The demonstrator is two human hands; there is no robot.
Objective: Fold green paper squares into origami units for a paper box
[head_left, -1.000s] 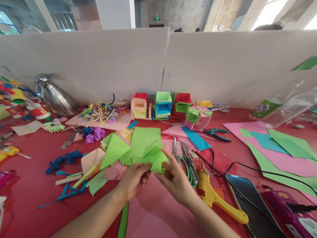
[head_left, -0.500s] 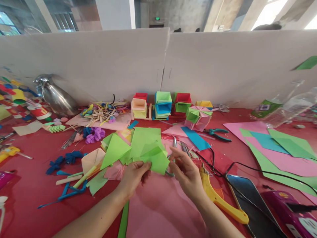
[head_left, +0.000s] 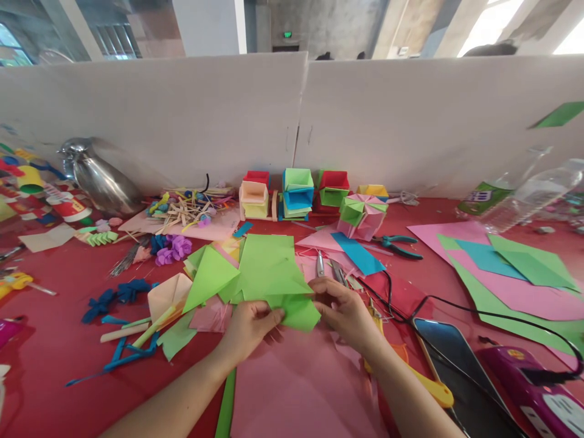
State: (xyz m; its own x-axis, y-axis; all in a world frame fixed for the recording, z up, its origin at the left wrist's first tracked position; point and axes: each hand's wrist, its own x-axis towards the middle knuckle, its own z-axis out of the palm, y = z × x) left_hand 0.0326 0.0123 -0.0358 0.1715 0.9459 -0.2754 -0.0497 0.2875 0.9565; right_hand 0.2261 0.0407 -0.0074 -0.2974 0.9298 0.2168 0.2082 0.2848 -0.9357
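A folded light-green paper piece (head_left: 292, 304) is held just above a pink sheet (head_left: 296, 389) on the red table. My left hand (head_left: 250, 328) pinches its lower left edge with thumb and fingers. My right hand (head_left: 347, 313) pinches its right corner, fingers closed on the paper. More green folded paper (head_left: 264, 261) lies right behind it. Scissors (head_left: 320, 264) and a utility knife (head_left: 340, 274) lie just beyond my right hand, partly hidden by it.
A yellow glue gun (head_left: 429, 389) and a phone (head_left: 451, 359) with a black cable lie at my right. Paper boxes (head_left: 298, 194) stand by the white partition. Loose coloured sheets (head_left: 511, 274) are far right; blue scraps (head_left: 114, 298), sticks and a metal kettle (head_left: 103, 176) left.
My right hand moved from beside the scissors back onto the green paper's right corner. The paper piece dropped lower and flatter toward the pink sheet. My left hand kept its hold.
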